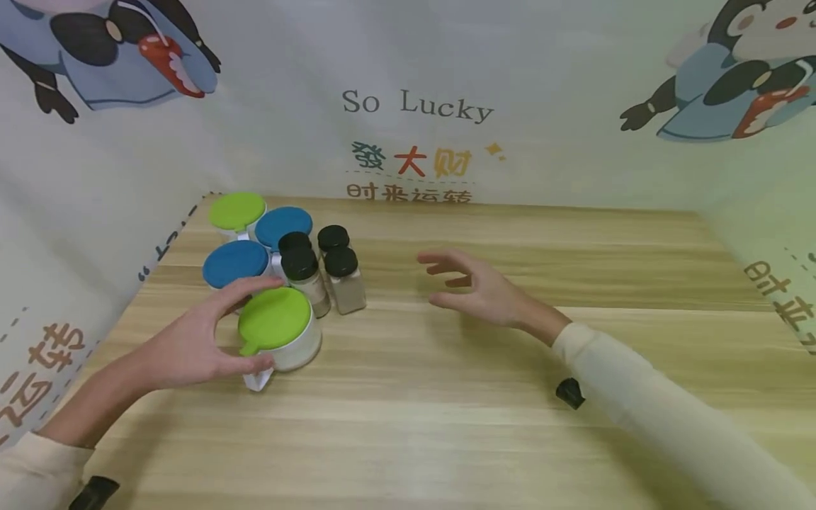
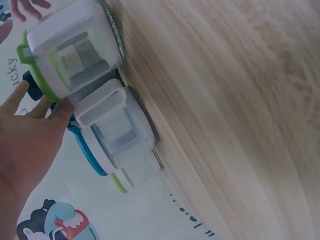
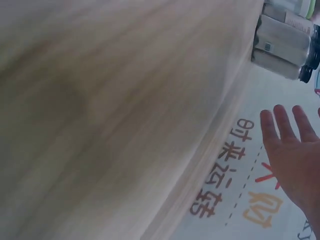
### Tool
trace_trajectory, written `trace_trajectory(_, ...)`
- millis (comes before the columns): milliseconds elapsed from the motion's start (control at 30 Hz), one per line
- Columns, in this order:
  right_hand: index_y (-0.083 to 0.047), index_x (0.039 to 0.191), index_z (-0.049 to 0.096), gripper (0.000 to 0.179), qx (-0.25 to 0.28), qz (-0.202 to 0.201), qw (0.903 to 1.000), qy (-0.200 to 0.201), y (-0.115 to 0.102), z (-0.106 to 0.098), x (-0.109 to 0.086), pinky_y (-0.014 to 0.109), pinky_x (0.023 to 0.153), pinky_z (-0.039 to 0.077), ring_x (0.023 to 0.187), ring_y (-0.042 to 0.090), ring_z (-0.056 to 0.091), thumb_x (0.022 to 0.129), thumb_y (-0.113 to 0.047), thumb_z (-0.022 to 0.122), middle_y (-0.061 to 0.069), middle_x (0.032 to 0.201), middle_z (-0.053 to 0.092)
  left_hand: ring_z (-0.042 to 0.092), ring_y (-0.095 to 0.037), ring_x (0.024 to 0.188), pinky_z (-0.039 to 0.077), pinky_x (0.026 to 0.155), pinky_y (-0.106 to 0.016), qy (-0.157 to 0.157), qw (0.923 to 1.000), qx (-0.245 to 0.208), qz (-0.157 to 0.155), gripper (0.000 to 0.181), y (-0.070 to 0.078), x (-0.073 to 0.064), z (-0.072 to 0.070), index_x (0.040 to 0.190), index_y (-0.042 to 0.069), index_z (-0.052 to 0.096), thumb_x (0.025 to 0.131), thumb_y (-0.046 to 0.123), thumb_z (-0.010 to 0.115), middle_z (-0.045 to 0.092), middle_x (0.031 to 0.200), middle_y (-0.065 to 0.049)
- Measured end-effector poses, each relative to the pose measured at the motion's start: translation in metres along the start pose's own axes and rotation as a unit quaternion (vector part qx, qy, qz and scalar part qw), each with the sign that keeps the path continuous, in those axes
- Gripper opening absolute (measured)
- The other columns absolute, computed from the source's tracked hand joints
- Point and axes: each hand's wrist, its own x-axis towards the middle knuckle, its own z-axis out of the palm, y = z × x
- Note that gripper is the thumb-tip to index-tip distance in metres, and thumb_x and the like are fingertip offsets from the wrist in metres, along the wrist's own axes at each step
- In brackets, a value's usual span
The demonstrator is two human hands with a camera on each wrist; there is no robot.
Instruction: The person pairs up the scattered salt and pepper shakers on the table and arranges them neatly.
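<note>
My left hand (image 1: 191,340) is spread around the near green-lidded jar (image 1: 274,319), fingers behind the lid and thumb in front by the white handle (image 1: 258,379). In the left wrist view, the fingertips are right at that jar's green lid (image 2: 42,80), beside a blue-lidded jar (image 2: 112,122). The jar stands upright on the table. My right hand (image 1: 481,287) hovers over the table to the right of the jars, fingers loosely extended and holding nothing. Between the hands, several black-capped spice bottles (image 1: 347,290) stand close together, next to the near jar.
Two blue-lidded jars (image 1: 236,263) and another green-lidded jar (image 1: 237,210) stand at the table's back left. The wooden table (image 1: 446,425) ends at a printed cloth backdrop (image 1: 548,85), with cloth at both sides too.
</note>
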Motion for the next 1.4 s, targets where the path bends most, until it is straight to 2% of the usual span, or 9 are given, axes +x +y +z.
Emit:
trace_trajectory(100,-0.011,0.149,0.048,0.061,0.007,-0.011,0.9999,-0.008,-0.001,0.008,0.018,0.053,0.106,0.042,0.134,0.029,0.048,0.094,-0.008,0.073,0.006,0.15,0.048,0.028,-0.037,0.145,0.028,0.105,-0.073,-0.019,0.9997,0.007,0.013,0.098,-0.004,-0.002,-0.002,0.155,0.023,0.04,0.073,0.023,0.094,0.035,0.158,-0.005)
trace_trajectory(233,-0.018,0.154,0.044,0.066,-0.057,-0.027,0.9979,-0.015,-0.006,0.022,0.039,0.052,0.104,0.044,0.131,0.029,0.048,0.095,-0.007,0.071,0.005,0.151,0.043,0.016,-0.041,0.149,0.025,0.1,-0.08,-0.044,0.9979,0.034,0.033,0.097,-0.006,-0.001,-0.002,0.154,0.024,0.043,0.072,0.022,0.094,0.025,0.164,-0.006)
trace_trajectory(400,-0.019,0.157,0.039,0.07,-0.104,-0.053,0.9929,-0.025,-0.014,0.04,0.061,0.053,0.099,0.049,0.126,0.034,0.049,0.095,-0.002,0.068,0.013,0.146,0.039,0.015,-0.045,0.148,0.028,0.098,-0.081,-0.057,0.9952,0.07,0.038,0.093,-0.001,-0.005,-0.001,0.152,0.022,0.047,0.071,0.019,0.093,0.019,0.165,-0.007)
trace_trajectory(500,-0.017,0.155,0.042,0.07,-0.124,-0.065,0.9895,-0.036,-0.015,0.046,0.066,0.051,0.097,0.05,0.125,0.037,0.05,0.093,0.001,0.07,0.015,0.147,0.037,0.015,-0.048,0.147,0.031,0.098,-0.079,-0.061,0.9927,0.096,0.04,0.098,0.003,-0.008,0.003,0.154,0.019,0.043,0.07,0.017,0.094,0.017,0.165,-0.011)
trace_trajectory(600,-0.016,0.152,0.046,0.066,-0.136,-0.065,0.988,-0.034,-0.016,0.05,0.067,0.05,0.098,0.049,0.126,0.036,0.051,0.093,-0.001,0.072,0.014,0.15,0.036,0.019,-0.048,0.145,0.037,0.097,-0.074,-0.049,0.9909,0.115,0.051,0.1,0.005,-0.009,0.008,0.154,0.018,0.044,0.069,0.022,0.096,0.02,0.163,-0.012)
trace_trajectory(800,-0.01,0.138,0.052,0.053,-0.146,-0.08,0.986,-0.01,-0.016,0.054,0.069,0.044,0.1,0.049,0.127,0.033,0.052,0.092,-0.012,0.078,0.009,0.144,0.046,0.029,-0.047,0.139,0.04,0.093,-0.076,-0.016,0.9957,0.074,0.053,0.096,-0.006,-0.009,0.017,0.149,0.024,0.047,0.068,0.039,0.097,0.023,0.158,-0.013)
trace_trajectory(1000,-0.007,0.132,0.045,0.051,-0.15,-0.08,0.9854,0.006,-0.015,0.062,0.068,0.041,0.105,0.045,0.127,0.026,0.055,0.093,-0.013,0.077,0.009,0.133,0.057,0.039,-0.032,0.134,0.035,0.102,-0.069,-0.018,0.9992,0.023,0.026,0.097,-0.015,-0.011,0.024,0.147,0.023,0.043,0.068,0.049,0.093,0.038,0.15,-0.007)
trace_trajectory(1167,-0.006,0.136,0.039,0.057,-0.138,-0.069,0.9879,0.01,-0.012,0.067,0.061,0.037,0.094,0.053,0.116,0.028,0.061,0.093,-0.008,0.075,0.015,0.133,0.057,0.048,-0.03,0.127,0.038,0.104,-0.062,-0.01,0.9997,0.013,0.015,0.103,-0.018,-0.009,0.03,0.147,0.021,0.04,0.065,0.047,0.096,0.041,0.149,-0.01)
trace_trajectory(1400,-0.01,0.136,0.036,0.063,-0.165,-0.053,0.9846,0.021,-0.013,0.071,0.058,0.029,0.086,0.053,0.109,0.022,0.062,0.088,-0.008,0.077,0.013,0.128,0.059,0.051,-0.027,0.12,0.043,0.098,-0.059,0.015,0.9996,0.011,0.02,0.107,-0.02,-0.008,0.039,0.148,0.025,0.038,0.062,0.037,0.1,0.041,0.144,-0.007)
